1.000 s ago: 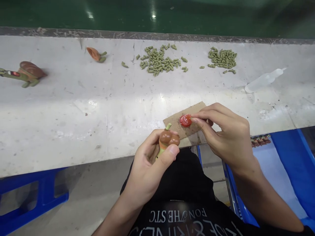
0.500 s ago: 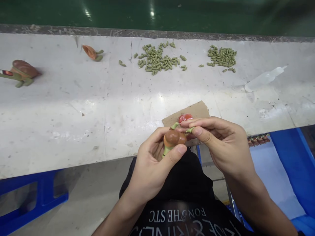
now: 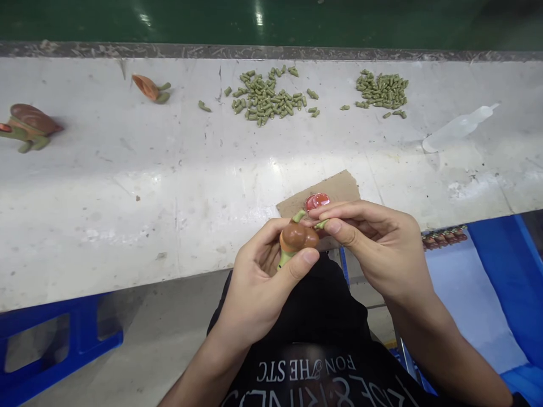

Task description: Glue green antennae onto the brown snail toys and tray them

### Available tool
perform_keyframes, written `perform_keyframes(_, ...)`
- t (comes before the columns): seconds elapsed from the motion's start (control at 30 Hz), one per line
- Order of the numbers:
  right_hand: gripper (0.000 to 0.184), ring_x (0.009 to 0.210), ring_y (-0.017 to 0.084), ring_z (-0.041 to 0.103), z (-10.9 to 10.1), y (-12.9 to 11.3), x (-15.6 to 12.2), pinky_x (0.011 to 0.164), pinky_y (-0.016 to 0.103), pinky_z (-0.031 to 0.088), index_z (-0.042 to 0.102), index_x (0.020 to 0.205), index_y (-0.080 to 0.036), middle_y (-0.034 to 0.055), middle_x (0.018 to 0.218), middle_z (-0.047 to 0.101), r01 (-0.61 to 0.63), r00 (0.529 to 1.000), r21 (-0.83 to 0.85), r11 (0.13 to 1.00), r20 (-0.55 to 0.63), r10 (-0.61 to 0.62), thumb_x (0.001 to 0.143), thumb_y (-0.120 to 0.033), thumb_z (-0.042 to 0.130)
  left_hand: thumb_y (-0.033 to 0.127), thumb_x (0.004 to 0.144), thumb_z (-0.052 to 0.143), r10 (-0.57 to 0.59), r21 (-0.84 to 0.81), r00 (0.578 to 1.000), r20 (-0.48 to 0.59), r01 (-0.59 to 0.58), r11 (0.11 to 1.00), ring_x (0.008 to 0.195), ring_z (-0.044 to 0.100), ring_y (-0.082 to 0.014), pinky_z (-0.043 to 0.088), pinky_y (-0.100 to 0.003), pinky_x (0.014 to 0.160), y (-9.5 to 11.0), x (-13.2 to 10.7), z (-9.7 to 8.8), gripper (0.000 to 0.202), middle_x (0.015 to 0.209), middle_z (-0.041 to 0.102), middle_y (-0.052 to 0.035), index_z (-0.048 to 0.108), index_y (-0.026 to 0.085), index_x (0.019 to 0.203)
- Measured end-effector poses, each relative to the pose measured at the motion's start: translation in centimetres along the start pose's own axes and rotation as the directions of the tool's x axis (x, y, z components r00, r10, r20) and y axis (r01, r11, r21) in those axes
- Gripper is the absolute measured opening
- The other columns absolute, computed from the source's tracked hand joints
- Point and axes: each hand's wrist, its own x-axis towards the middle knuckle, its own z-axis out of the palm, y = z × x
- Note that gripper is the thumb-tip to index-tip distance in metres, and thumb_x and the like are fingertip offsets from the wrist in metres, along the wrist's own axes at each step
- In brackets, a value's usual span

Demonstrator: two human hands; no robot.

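A small turtle figure (image 3: 298, 236) with a brown shell and green limbs is gripped between the thumb and fingers of my left hand (image 3: 265, 277). One green limb sticks up at its far side. Close to the figure's right side, my right hand (image 3: 377, 243) pinches a tiny green leg piece (image 3: 321, 225) between thumb and fingertips. Whether that piece touches the figure, I cannot tell. Just beyond my fingers, red round glossy caps or discs (image 3: 317, 201) lie on a piece of cardboard (image 3: 335, 189).
Two piles of green leg pieces (image 3: 269, 99) (image 3: 382, 90) lie along the far side of the white table (image 3: 127, 226). To the left are another turtle figure (image 3: 31, 125) and an orange-and-green part (image 3: 148, 87). A translucent bottle (image 3: 460, 130) lies at right. Blue stools (image 3: 76, 333) stand below.
The green leg piece has come slightly nearer the turtle figure in my right hand's pinch. My left hand keeps its hold, and the whole view has shifted a little.
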Motion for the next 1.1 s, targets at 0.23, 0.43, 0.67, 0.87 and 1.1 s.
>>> perform_keyframes(0.23,0.023,0.110,0.019,0.091,0.0,-0.5,-0.4,0.095,0.026,0.077,0.096,0.108,-0.030,-0.0006,0.112,0.094,0.095,0.995,-0.128,0.987,0.049,-0.089,0.103,-0.009,0.088,0.029,0.106,0.093,0.040,0.111,0.999,-0.004,-0.039,0.993,0.101,0.078,-0.0134,0.063,-0.019,0.093,0.6,-0.3,-0.1,0.009,0.107,0.084,0.0030,0.088,0.032,0.113)
perform_keyframes(0.43,0.022,0.112,0.019,0.088,0.3,-0.7,-1.2,0.095,0.028,0.075,0.092,0.108,-0.029,0.0000,0.115,0.092,0.170,0.984,-0.205,0.964,0.090,-0.154,0.104,-0.008,0.086,0.022,0.101,0.094,0.124,0.196,0.992,-0.028,-0.116,0.974,0.095,0.075,-0.0131,0.063,-0.019,0.089,1.1,-0.7,-0.2,0.015,0.102,0.080,0.0031,0.088,0.032,0.111)
perform_keyframes(0.67,0.023,0.117,0.020,0.087,-0.1,-1.1,-1.6,0.105,0.036,0.074,0.092,0.117,-0.032,-0.0009,0.123,0.091,0.229,0.969,-0.223,0.947,0.141,-0.202,0.107,-0.011,0.086,0.018,0.095,0.099,0.209,0.200,0.978,0.010,-0.206,0.958,0.095,0.075,-0.0132,0.063,-0.019,0.086,1.2,-0.9,-0.3,0.026,0.105,0.079,0.0024,0.088,0.033,0.114)
perform_keyframes(0.87,0.063,0.146,0.032,0.078,-2.4,-2.4,-3.4,0.118,0.052,0.072,0.073,0.164,-0.041,0.0022,0.165,0.076,0.356,0.934,-0.457,0.815,0.210,-0.290,0.109,-0.010,0.077,0.029,0.107,0.089,0.110,0.353,0.994,-0.014,-0.098,0.931,0.096,0.078,-0.0170,0.065,-0.024,0.089,2.4,-1.3,0.0,0.009,0.105,0.081,0.0019,0.084,0.034,0.114)
perform_keyframes(1.1,0.030,0.152,0.025,0.071,-3.4,-2.1,-4.8,0.145,0.042,0.041,0.081,0.143,-0.016,0.0086,0.149,0.086,0.654,0.757,-0.649,0.389,0.569,-0.322,0.121,-0.014,0.060,0.028,0.108,0.082,0.058,0.563,0.965,0.257,-0.198,0.802,0.109,0.085,-0.0264,0.071,-0.031,0.095,0.5,-1.1,1.1,0.031,0.123,0.087,-0.0015,0.082,0.039,0.137)
